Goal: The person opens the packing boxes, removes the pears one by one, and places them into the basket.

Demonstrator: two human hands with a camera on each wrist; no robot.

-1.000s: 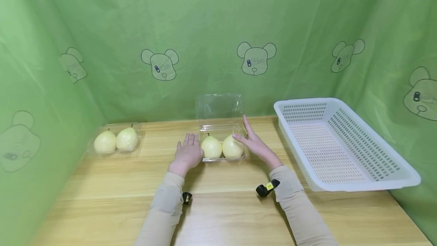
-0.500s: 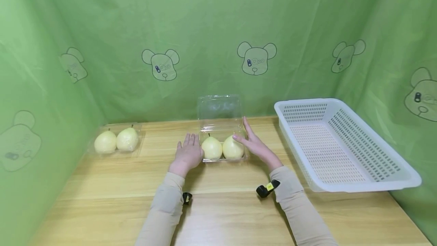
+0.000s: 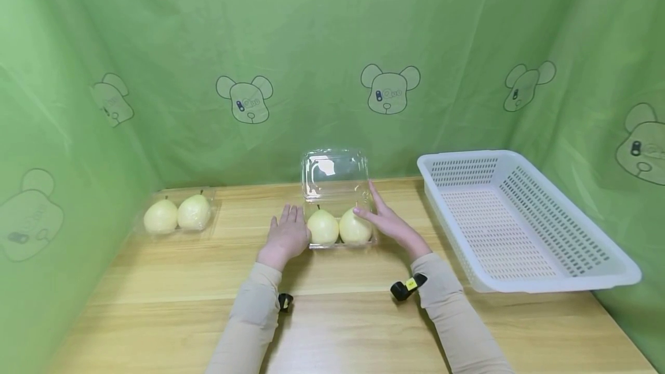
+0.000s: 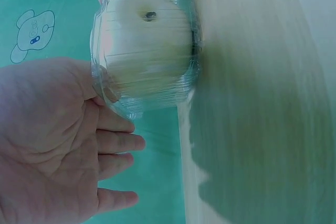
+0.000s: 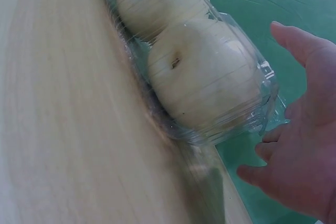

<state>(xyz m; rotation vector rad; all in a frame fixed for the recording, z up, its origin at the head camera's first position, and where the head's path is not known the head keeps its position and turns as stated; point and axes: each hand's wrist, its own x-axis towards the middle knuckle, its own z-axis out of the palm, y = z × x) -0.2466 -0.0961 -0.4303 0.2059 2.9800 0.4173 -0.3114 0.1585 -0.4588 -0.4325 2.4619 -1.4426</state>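
Clear plastic clamshell [image 3: 335,195] with two pears [image 3: 323,227] sits between the outspread hands [image 3: 287,236] [image 3: 389,223].

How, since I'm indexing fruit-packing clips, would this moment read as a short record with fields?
main box: clear plastic box on the wooden table
lid: clear lid, raised at the back
contents: left pear and right pear, pale yellow, side by side
left hand: left hand at the box's left end, fingers extended
right hand: right hand at its right end, thumb and fingers spread
far left: second clear box holding two more pears
right side: white perforated basket
backdrop: green curtain with printed bear faces
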